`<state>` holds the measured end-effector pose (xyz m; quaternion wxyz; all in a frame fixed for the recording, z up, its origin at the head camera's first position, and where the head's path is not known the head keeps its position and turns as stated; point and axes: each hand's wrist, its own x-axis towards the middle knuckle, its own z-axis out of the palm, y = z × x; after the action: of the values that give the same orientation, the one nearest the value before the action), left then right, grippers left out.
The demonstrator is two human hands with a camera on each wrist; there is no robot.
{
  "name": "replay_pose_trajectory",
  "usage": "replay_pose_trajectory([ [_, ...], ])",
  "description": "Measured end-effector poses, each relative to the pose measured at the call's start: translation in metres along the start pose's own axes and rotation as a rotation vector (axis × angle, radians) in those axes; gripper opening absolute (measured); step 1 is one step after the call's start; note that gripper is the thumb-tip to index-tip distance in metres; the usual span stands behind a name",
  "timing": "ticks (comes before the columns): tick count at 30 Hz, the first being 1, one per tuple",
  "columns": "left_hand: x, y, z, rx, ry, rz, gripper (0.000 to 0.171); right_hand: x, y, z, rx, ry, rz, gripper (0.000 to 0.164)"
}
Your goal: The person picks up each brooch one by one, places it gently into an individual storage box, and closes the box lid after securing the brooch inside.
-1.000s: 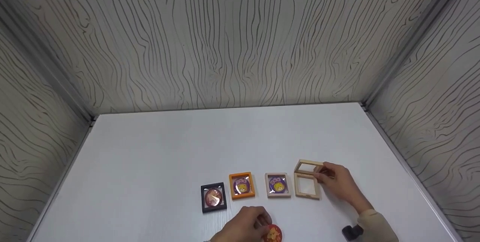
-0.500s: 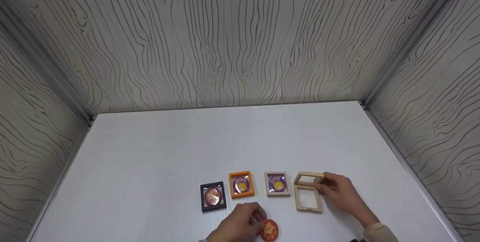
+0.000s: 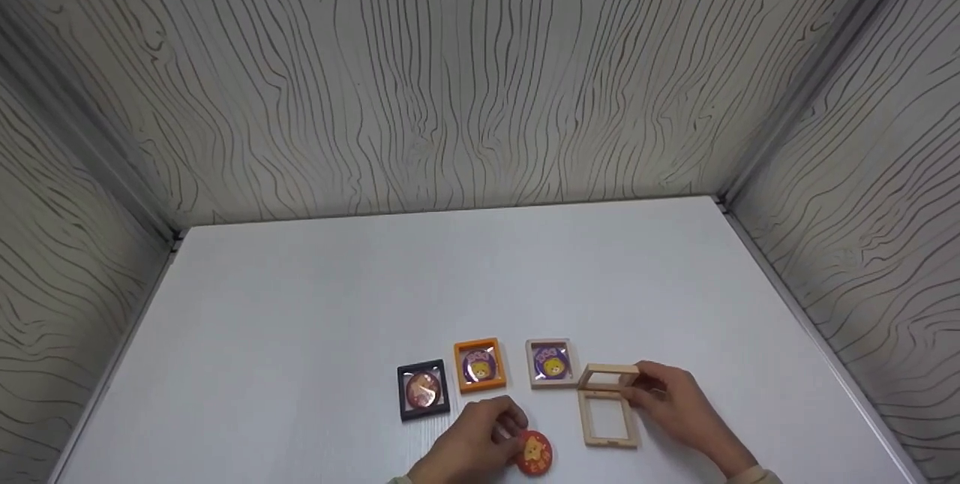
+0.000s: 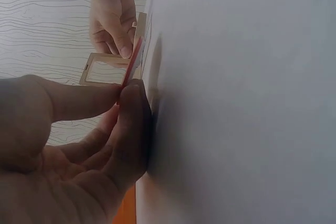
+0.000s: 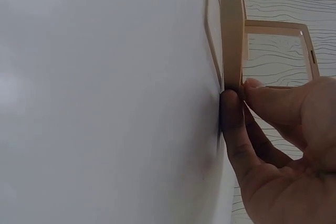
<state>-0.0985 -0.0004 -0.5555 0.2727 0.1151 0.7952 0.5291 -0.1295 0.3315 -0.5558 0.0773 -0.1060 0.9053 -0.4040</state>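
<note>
My left hand (image 3: 474,435) pinches a round red badge (image 3: 535,452) with a yellow star-shaped character on it. In the left wrist view the badge (image 4: 132,69) stands on edge between thumb and fingertips. To its right, my right hand (image 3: 675,405) grips a light wooden photo frame (image 3: 611,442) by the upper right corner. This frame is hinged, its two halves swung apart, with a see-through window in each. The right wrist view has the frame's edge (image 5: 232,30) between thumb and index finger, close to the white surface.
A black frame (image 3: 425,416) with a reddish badge stands at the left of the row. An orange frame (image 3: 481,386) and a pale frame (image 3: 553,383) hold purple bear badges. All lie on the white table (image 3: 300,304), backed by a wood-patterned wall (image 3: 450,79).
The wooden frame has come nearer to the person and a little left with my right hand. My left hand and the red badge have shifted slightly up in view. A dark object at lower right has left view.
</note>
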Motion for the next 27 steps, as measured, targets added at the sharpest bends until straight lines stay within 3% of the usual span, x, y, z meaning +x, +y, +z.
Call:
replay_pose_trajectory([
  [14,0.000,0.002,-0.004,-0.043,0.018,-0.053,0.014,-0.003,-0.013,0.015,0.053,-0.061,0.001,0.011],
  [27,0.002,0.000,-0.010,-0.004,0.064,0.029,0.011,0.008,-0.038,0.042,0.106,-0.133,-0.005,0.014],
])
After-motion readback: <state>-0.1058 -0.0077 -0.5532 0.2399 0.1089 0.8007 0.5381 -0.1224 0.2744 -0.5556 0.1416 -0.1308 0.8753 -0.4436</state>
